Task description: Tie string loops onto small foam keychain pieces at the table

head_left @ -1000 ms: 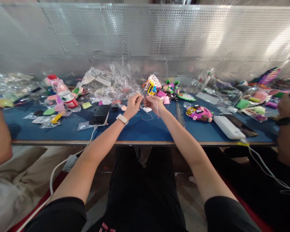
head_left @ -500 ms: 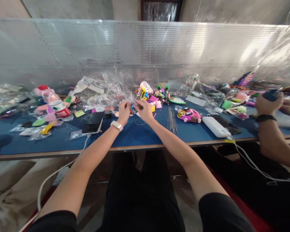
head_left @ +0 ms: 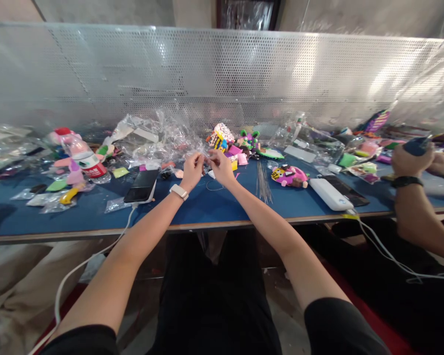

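My left hand (head_left: 192, 169) and my right hand (head_left: 221, 166) are raised together over the blue table (head_left: 214, 202), fingertips almost touching. Both pinch something small and thin between them that I cannot make out. A pale watch sits on my left wrist. Just behind the hands lie crumpled clear plastic bags (head_left: 159, 135) and a heap of small colourful felt pieces (head_left: 231, 143). A thin loop of wire (head_left: 214, 186) lies on the table under my hands.
A phone (head_left: 140, 186) on a white cable lies left of my hands, and a bundle of thin wires (head_left: 262, 182), a pink toy (head_left: 290, 176) and a white power bank (head_left: 331, 194) lie right. A bottle (head_left: 85, 158) stands left. Another person's hands (head_left: 410, 158) work at the right. Perforated metal screen behind.
The view has tilted up and shifted. My hands dropped toward the table half a second ago and are now lifted again, still pinched together.
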Available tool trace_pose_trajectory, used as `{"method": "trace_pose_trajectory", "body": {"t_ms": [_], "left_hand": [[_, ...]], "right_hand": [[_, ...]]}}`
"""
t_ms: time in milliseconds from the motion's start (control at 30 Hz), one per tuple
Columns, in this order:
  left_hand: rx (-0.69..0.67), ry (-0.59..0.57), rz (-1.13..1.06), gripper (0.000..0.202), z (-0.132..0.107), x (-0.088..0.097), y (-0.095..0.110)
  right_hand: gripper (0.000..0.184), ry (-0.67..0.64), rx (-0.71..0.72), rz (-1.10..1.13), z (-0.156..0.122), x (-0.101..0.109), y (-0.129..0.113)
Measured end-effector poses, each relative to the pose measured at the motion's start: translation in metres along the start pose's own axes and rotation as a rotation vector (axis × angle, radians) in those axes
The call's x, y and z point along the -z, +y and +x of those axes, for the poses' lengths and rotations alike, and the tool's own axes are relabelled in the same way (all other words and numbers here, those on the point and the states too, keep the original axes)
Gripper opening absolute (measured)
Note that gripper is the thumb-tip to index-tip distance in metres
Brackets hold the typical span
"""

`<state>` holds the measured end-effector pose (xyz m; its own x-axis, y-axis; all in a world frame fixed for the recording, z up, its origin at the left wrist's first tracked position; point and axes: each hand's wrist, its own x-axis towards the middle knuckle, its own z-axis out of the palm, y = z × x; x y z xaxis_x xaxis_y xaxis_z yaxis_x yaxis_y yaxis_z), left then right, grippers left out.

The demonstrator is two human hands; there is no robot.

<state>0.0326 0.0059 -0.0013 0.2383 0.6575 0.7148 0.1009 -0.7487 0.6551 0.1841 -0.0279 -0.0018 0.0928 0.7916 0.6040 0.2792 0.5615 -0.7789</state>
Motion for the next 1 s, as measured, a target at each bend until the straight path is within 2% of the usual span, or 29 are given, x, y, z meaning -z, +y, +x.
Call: {"method": "trace_pose_trajectory", "body": {"t_ms": [100, 233, 367, 533, 733, 833, 1000], "left_hand": [[0.046, 0.006, -0.025, 0.057, 0.001, 0.001, -0.001], [0.063, 0.002, -0.059, 0.055, 0.004, 0.001, -0.003], [0.094, -0.032, -0.128, 0.056, 0.005, -0.002, -0.005], [0.154, -0.025, -0.147, 0.059, 0.005, -0.004, -0.004], [0.137, -0.008, -0.138, 0.050, 0.006, -0.003, -0.003], [0.062, -0.052, -0.048, 0.050, 0.007, 0.001, 0.002], [-0.066, -0.102, 0.061, 0.048, 0.008, 0.006, 0.011]], "right_hand": [[0.027, -0.008, -0.059, 0.077, 0.001, 0.000, -0.002], [0.030, -0.101, -0.042, 0.149, 0.005, 0.005, -0.002], [0.031, -0.148, 0.016, 0.060, 0.007, 0.012, 0.002], [0.028, -0.125, 0.092, -0.100, 0.009, 0.015, 0.009], [0.033, -0.064, 0.104, -0.104, 0.011, 0.013, 0.007], [0.041, -0.051, -0.006, 0.057, 0.013, 0.012, 0.005], [0.044, -0.178, -0.448, 0.549, 0.019, 0.016, 0.006]]}}
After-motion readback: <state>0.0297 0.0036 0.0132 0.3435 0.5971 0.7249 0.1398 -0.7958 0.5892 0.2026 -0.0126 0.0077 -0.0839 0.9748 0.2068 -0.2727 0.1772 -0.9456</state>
